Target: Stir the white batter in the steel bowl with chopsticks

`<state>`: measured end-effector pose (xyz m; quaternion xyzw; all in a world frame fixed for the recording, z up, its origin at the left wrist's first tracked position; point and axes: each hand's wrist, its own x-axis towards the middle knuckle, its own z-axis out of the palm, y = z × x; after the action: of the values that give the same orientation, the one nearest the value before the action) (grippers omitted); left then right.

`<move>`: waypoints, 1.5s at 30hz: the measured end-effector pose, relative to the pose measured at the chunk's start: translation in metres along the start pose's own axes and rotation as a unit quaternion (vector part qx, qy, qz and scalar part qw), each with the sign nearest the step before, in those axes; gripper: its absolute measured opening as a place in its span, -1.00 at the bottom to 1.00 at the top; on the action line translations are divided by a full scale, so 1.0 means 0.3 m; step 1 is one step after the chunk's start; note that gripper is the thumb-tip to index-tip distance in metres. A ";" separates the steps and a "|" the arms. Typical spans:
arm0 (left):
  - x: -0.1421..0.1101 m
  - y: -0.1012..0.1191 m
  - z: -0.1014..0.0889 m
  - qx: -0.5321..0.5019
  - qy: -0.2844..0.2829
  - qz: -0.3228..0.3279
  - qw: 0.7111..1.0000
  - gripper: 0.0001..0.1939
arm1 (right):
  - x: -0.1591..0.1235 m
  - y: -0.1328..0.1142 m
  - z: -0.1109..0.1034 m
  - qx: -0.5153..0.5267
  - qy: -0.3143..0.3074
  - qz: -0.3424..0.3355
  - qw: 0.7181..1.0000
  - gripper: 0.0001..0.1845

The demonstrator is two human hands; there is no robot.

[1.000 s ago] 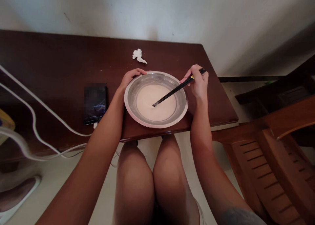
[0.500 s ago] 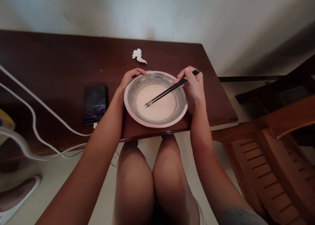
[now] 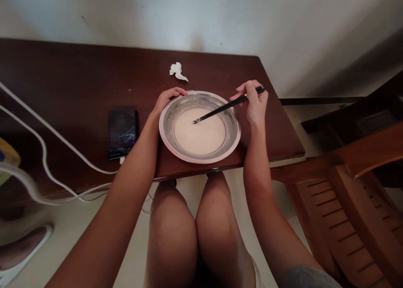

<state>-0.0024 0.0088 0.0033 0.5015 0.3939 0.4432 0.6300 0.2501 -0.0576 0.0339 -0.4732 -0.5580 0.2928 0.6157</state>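
Note:
A wide metal bowl (image 3: 231, 143) stands near the front edge of the dark wooden table. Inside it is a pale, creamy liquid (image 3: 201, 139). My left hand (image 3: 169, 98) grips the bowl's rim at the far left, fingers over the edge. Pinched in my right hand (image 3: 254, 101) is a pair of black chopsticks (image 3: 225, 106) with gold bands, slanting down to the left over the bowl. Their tips are at the liquid's surface; whether they dip into it I cannot tell. The right hand is beyond the bowl's right rim.
A crumpled white tissue (image 3: 179, 71) lies behind the bowl on the table (image 3: 78, 82). To the left rests a phone (image 3: 122, 132) with a cable plugged in, and white cables (image 3: 44, 153) run over the table's edge. A slatted wooden chair (image 3: 336, 212) stands at right.
My right hand has moved right and slightly away from me, drawing the chopsticks' tips from the left middle of the liquid toward its far side. The left hand and bowl stay put.

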 end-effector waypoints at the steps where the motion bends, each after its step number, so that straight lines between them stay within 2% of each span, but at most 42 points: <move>1: 0.000 0.000 0.000 0.001 0.001 -0.001 1.000 -0.82 | 0.000 -0.002 -0.004 -0.003 0.010 -0.001 1.000 -0.44; 7: 0.001 0.001 0.000 0.000 -0.004 0.004 1.000 -0.83 | -0.011 -0.008 0.019 0.014 -0.072 0.018 0.997 -0.46; 12: 0.000 -0.002 -0.002 -0.010 -0.009 0.002 1.000 -0.82 | -0.003 -0.017 0.009 0.009 0.002 0.000 1.000 -0.47; 14: -0.001 -0.001 -0.002 -0.006 -0.005 0.000 1.000 -0.82 | -0.003 -0.017 0.002 0.005 0.003 0.007 1.000 -0.44; 19: -0.004 0.003 0.003 0.014 0.011 -0.003 1.000 -0.86 | -0.009 -0.002 0.014 0.017 -0.095 0.038 0.995 -0.48; 21: -0.004 0.004 0.004 0.008 0.012 -0.006 1.000 -0.85 | -0.005 0.002 0.014 0.018 -0.077 0.029 0.996 -0.49; 25: -0.003 0.003 0.002 0.002 0.000 -0.005 1.000 -0.83 | 0.003 0.004 -0.002 0.026 0.004 -0.002 1.000 -0.45; 31: -0.002 0.001 -0.002 -0.003 -0.004 0.001 1.000 -0.84 | -0.004 0.004 0.010 0.021 -0.070 0.009 0.997 -0.47; 36: 0.001 -0.003 -0.003 -0.007 -0.008 -0.004 1.000 -0.84 | -0.001 0.000 0.001 0.035 -0.010 -0.011 0.999 -0.43; 42: 0.004 -0.008 -0.011 -0.034 -0.023 0.000 0.999 -0.80 | -0.004 0.007 0.014 0.030 -0.082 0.017 0.996 -0.43; 45: 0.003 -0.007 -0.012 -0.043 -0.023 -0.002 0.999 -0.79 | -0.002 0.005 0.011 0.037 -0.044 0.002 0.998 -0.44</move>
<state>-0.0052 0.0104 0.0006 0.4835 0.3610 0.4464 0.6608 0.2472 -0.0566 0.0321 -0.4380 -0.5722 0.3353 0.6069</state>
